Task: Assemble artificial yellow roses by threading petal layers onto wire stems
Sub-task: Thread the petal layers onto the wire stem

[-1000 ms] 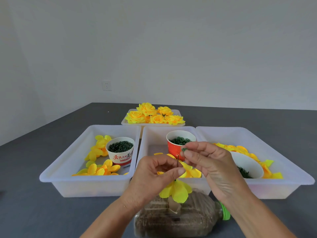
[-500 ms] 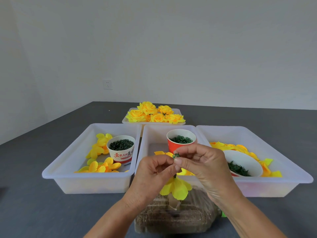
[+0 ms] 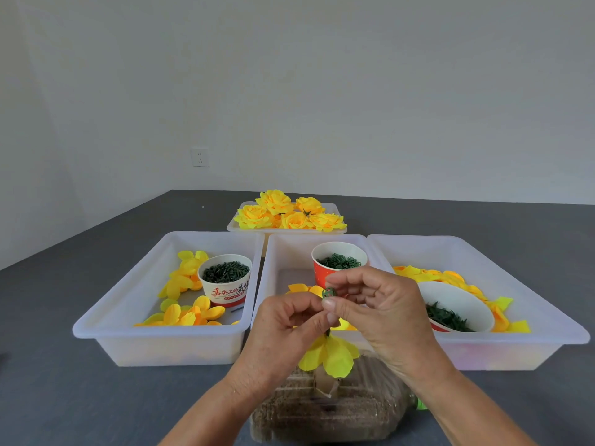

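My left hand (image 3: 286, 329) pinches a thin dark wire stem (image 3: 327, 332) that carries a yellow petal layer (image 3: 331, 355) hanging below the fingers. My right hand (image 3: 380, 312) pinches a small green ring-shaped disc (image 3: 329, 292) between thumb and forefinger, right at the top of the stem. Both hands meet in front of the middle white bin (image 3: 280, 255). The stem's upper end is hidden by my fingers.
A red cup of green discs (image 3: 339, 260) stands in the middle bin. The left bin (image 3: 128, 300) holds yellow petals and a white cup of dark green pieces (image 3: 225, 275). The right bin (image 3: 515, 284) holds petals and a tipped cup. Finished roses (image 3: 289, 214) lie on a far tray. A sand-filled bottle (image 3: 328, 410) lies below my hands.
My right hand has brought the green disc from near the red cup down to the stem tip held by my left hand. The view tilted slightly.
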`<state>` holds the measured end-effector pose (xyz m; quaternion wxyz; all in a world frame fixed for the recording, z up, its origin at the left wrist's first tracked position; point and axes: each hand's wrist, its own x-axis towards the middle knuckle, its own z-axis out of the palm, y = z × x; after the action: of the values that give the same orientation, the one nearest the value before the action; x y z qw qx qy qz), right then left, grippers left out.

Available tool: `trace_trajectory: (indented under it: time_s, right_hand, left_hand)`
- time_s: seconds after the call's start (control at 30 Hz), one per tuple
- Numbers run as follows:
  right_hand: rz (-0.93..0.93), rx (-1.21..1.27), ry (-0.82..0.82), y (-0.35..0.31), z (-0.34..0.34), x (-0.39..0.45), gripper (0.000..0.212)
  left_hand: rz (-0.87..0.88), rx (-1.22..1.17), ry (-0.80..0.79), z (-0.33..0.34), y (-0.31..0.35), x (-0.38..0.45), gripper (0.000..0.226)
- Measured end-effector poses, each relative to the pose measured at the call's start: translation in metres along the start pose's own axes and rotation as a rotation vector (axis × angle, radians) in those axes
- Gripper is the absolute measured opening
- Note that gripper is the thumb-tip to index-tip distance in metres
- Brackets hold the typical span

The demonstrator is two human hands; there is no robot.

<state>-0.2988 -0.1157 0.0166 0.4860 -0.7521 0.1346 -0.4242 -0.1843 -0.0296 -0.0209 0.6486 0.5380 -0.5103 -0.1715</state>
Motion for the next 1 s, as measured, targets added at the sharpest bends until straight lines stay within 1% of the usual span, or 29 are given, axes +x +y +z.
trace_trajectory:
  time_s: [0.2,0.43,0.67,0.87,1.0]
  right_hand:
    - [-0.029,-0.073,0.018,-0.0015,-0.0006,0.0001,0.037]
    - [-0.075,-0.231,0.072,-0.0056,0.0018,-0.0042,0.044]
    - [-0.043,-0.264,0.092,-0.0056,0.0022,-0.0048,0.03]
    - [-0.022,-0.228,0.069,-0.0046,0.002,-0.007,0.029]
    - [-0.006,-0.212,0.04,-0.0043,0.0024,-0.0086,0.028]
  left_hand:
    - [0.0,-0.005,-0.007,0.0004,0.0002,0.0001,0.02]
    - [0.003,0.008,0.001,0.0011,0.0021,-0.0007,0.014]
    - [0.008,-0.011,0.001,0.0032,0.0051,-0.0012,0.016]
    - [-0.021,-0.013,-0.007,0.0032,0.0051,-0.0021,0.009]
    - [-0.059,0.004,0.024,0.0023,0.0045,-0.0039,0.013]
